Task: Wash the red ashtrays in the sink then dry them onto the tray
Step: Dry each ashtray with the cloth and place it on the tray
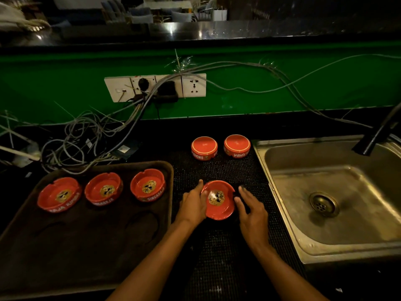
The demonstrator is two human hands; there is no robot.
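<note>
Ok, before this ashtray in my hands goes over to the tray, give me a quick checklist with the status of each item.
1. Hold on the upright ashtray: the left hand cups its side, the right hand is open beside it. Cannot tell whether the hold is firm.
2. Ashtray dry: cannot tell.
3. Free space on the tray: ok, three ashtrays fill only the back row.
4. Path to the tray: ok, nothing stands between.
5. Sink and tap: ok, no water running.
6. Remaining pieces: not ok, two upside-down ashtrays are still on the mat.
</note>
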